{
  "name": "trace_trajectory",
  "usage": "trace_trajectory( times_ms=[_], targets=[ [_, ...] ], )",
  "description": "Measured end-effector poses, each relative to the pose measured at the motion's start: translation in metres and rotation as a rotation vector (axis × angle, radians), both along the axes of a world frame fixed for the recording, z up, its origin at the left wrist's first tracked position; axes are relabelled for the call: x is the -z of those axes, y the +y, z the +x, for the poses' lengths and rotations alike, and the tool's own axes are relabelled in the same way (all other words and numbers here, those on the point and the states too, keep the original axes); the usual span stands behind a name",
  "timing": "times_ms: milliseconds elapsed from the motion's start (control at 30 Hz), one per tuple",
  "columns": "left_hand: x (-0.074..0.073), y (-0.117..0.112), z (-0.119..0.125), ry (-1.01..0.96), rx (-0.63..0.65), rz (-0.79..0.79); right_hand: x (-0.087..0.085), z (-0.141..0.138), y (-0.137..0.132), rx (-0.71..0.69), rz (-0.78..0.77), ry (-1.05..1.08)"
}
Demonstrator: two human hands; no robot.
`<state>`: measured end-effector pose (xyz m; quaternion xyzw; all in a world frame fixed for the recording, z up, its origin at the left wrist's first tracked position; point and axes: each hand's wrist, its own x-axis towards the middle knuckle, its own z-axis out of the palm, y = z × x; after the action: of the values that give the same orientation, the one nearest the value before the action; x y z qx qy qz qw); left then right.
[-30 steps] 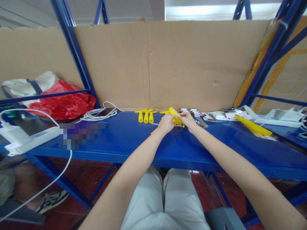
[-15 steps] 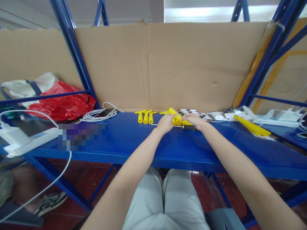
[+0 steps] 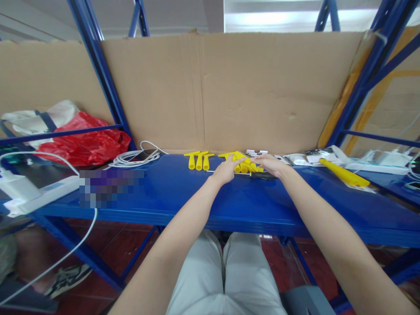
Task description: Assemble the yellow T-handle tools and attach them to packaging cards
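While the left hand (image 3: pixel 225 169) pinches one end of the yellow pieces (image 3: pixel 246 165), the right hand (image 3: pixel 271 163) lies flat and unclenched on their right end. They sit far back on the blue shelf (image 3: pixel 183 192), just right of three yellow T-pegs (image 3: pixel 198 160), near the cardboard (image 3: pixel 262 96).

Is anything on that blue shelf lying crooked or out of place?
One long yellow piece lies slanted at the right, apart from the neat row of three and the pile mid-shelf.
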<state>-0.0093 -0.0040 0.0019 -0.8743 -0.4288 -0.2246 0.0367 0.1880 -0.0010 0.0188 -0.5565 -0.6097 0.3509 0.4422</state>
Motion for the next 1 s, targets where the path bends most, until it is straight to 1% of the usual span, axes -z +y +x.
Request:
trace_trajectory(
  times_ms=[133, 233, 467, 633, 867, 933, 1000],
  targets=[
    [-0.0005, 0.0032, -0.0022, -0.060, 0.042, 0.014, 0.0006, 0.0076, 0.0002, -0.104, 0.050, 0.010],
    [-0.0015, 0.0049, -0.0025, -0.064, 0.076, 0.018, 0.0015, 0.0089, 0.0002, -0.131, 0.096, 0.018],
    [-0.0020, 0.0084, -0.0035, -0.052, 0.121, 0.014, 0.0042, 0.0063, 0.0000, -0.113, 0.145, 0.005],
    [-0.0037, 0.0065, -0.0036, -0.046, 0.114, 0.001, 0.0059, 0.0036, 0.0005, -0.104, 0.182, 0.054],
    [-0.0050, 0.0033, -0.0031, -0.050, 0.091, -0.017, 0.0080, 0.0003, 0.0018, -0.054, 0.211, 0.042],
    [-0.0047, 0.0036, -0.0034, -0.051, 0.088, -0.023, 0.0083, 0.0000, 0.0022, -0.055, 0.216, 0.024],
    [-0.0037, 0.0056, -0.0038, -0.063, 0.092, -0.031, 0.0080, -0.0006, 0.0025, -0.044, 0.222, -0.037]
  ],
)
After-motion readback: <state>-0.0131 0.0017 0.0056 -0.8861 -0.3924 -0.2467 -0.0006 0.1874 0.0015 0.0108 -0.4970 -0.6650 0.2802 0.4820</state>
